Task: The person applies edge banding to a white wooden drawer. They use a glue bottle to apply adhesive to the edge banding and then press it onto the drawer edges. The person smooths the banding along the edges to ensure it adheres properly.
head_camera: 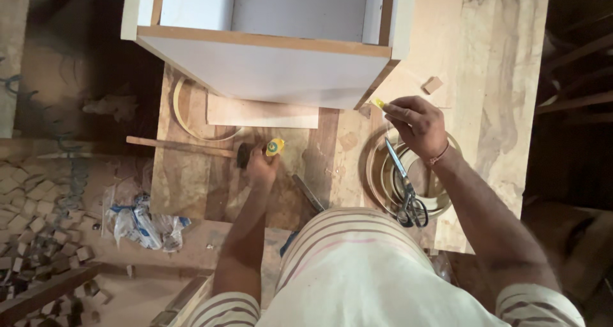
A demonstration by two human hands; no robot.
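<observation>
yellow bit (379, 103) held at the box corner

pinched in the fingertips of the right hand (415, 122), touching the front right corner of the big white box (268, 65) at the back of the tabletop (498, 110). too small to tell what kind of bit.

clenched in the left hand (260, 167): a little bottle with a yellow top (275, 147), down on the tabletop, just beside the dark head of a hammer (185, 146) lying flat.

lying under the right wrist: big scissors (403, 186), set across a roll of pale strip (383, 174). near the box on the left, another loop of strip (182, 119). off to the right, a small wood block (432, 84). down on the floor, a crumpled plastic bag (143, 225) and a heap of little wood blocks (32, 205).

looks like work on that box corner, both hands busy, nothing let go. probably early on, with the roll so full.

for the next move: keeping the yellow bit tight on the corner edge, bringing the bottle up from low on the left without bumping the hammer, and minding the open scissors close by.
</observation>
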